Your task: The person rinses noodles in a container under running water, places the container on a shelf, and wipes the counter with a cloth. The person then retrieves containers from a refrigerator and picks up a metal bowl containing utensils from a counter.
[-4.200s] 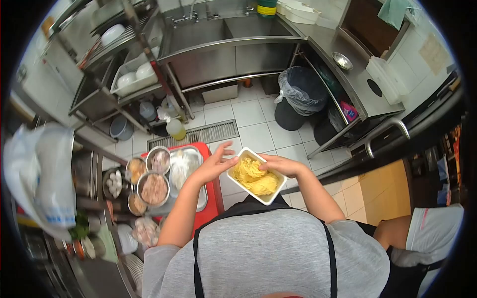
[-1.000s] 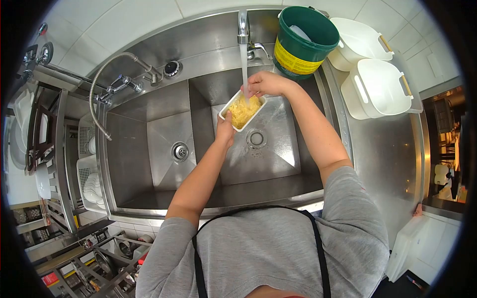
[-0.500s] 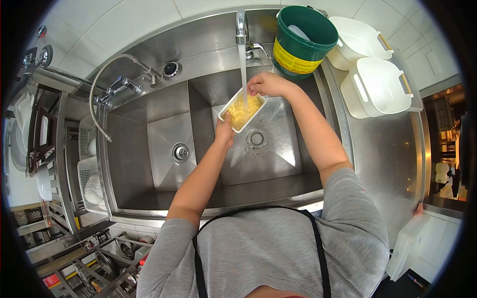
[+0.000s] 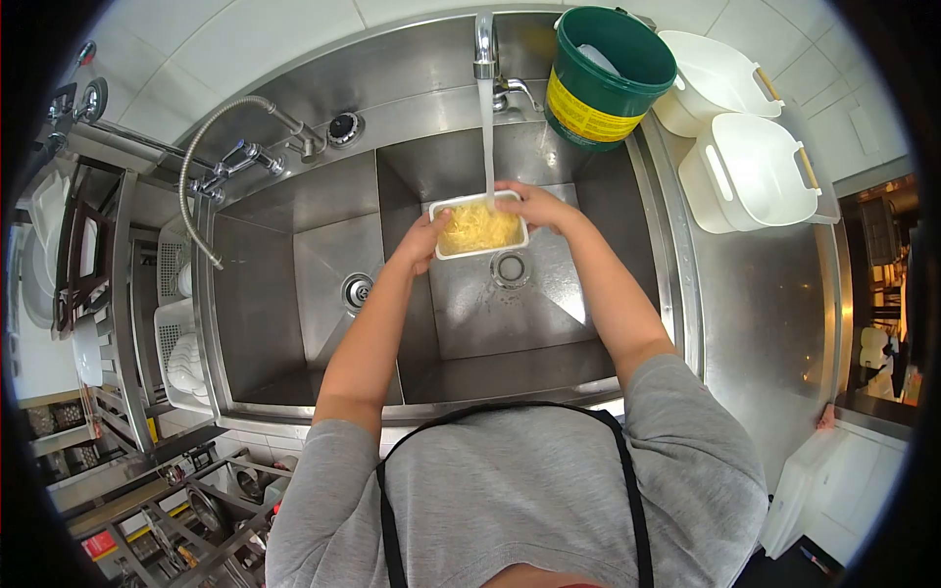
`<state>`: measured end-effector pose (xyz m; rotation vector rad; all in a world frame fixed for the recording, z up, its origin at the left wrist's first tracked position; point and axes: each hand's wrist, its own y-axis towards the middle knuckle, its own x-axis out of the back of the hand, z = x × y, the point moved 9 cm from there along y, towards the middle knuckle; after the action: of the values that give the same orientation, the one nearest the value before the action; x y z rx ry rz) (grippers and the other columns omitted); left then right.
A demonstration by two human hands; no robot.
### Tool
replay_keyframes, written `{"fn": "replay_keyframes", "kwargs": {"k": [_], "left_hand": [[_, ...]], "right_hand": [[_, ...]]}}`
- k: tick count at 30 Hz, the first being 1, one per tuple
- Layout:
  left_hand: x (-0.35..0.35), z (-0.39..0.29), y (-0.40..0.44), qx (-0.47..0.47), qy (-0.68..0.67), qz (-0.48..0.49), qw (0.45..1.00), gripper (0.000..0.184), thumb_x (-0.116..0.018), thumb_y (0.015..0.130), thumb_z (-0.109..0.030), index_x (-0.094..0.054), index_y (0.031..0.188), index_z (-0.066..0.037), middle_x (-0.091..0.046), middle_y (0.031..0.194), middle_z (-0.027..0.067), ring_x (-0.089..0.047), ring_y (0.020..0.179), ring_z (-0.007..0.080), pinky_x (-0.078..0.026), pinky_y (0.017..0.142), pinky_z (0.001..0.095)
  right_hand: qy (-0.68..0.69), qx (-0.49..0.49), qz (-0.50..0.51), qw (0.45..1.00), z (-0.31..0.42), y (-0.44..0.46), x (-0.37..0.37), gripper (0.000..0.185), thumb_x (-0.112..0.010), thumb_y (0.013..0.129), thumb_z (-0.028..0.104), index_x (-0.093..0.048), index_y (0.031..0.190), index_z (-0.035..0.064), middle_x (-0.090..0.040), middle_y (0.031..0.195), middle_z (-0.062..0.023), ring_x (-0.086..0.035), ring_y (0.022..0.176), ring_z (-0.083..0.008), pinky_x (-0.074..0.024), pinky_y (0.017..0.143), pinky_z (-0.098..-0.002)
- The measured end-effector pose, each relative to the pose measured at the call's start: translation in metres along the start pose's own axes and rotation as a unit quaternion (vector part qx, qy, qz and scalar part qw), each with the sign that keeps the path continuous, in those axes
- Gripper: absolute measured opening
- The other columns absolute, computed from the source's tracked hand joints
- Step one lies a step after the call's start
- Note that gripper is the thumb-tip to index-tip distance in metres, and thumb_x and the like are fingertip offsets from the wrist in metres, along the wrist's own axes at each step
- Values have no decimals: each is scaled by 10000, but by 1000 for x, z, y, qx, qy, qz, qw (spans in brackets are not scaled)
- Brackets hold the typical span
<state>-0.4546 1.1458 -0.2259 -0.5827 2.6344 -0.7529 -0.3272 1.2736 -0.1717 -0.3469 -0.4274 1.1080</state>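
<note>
The faucet [image 4: 484,44] is the landmark. Straight below it, a white rectangular container [image 4: 480,256] with yellow noodle-like strands [image 4: 475,231] in it is held over the right basin [image 4: 470,318], and running water [image 4: 488,147] falls at its far side. The left hand [image 4: 421,242] pinches the container's left end, thumb over the rim; the right hand [image 4: 539,208] grips the right end and far corner, its fingers partly hidden.

Below and left of the faucet, the divider [image 4: 392,294] runs close by the left hand, with the left basin [image 4: 328,255] beyond it. More of the right basin's floor shows to the right and toward the person, between the container and the steel walls.

Just right of the faucet is a green bucket [image 4: 644,86] with something pale inside; the print on its yellow label [image 4: 588,119] is too small to read. Farther right, two white tubs with handles, the rear one [image 4: 686,106] and the near one [image 4: 708,186], stand side by side on the steel counter [image 4: 755,323].
</note>
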Motion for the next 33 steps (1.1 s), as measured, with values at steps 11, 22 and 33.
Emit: {"fn": "replay_keyframes", "kwargs": {"k": [11, 22, 33], "left_hand": [[-16, 81, -61, 21, -210, -114, 971, 785, -531, 819, -487, -71, 1385, -196, -360, 1306, 54, -405, 1163, 232, -322, 944, 443], [-60, 59, -42, 0, -148, -7, 989, 416, -401, 920, -279, -221, 1261, -125, -455, 1184, 143, -529, 1024, 272, -504, 777, 401], [-33, 44, -53, -23, -58, -33, 997, 427, -318, 946, -321, -221, 1330, -161, -451, 1197, 104, -524, 1008, 211, -513, 728, 324]], "right_hand": [[218, -65, -163, 960, -89, -65, -47, 336, -419, 881, 174, -451, 1201, 75, -528, 1075, -103, -540, 960, -212, -508, 713, -359], [276, -63, -175, 943, -81, -62, -70, 341, -426, 857, 99, -378, 1194, 84, -388, 1216, -114, -458, 1067, -236, -455, 823, -437], [-374, 220, -229, 871, 36, -19, -94, 532, -473, 861, 266, -338, 1265, -52, -263, 1342, -264, -273, 1253, -358, -250, 1027, -404]]}}
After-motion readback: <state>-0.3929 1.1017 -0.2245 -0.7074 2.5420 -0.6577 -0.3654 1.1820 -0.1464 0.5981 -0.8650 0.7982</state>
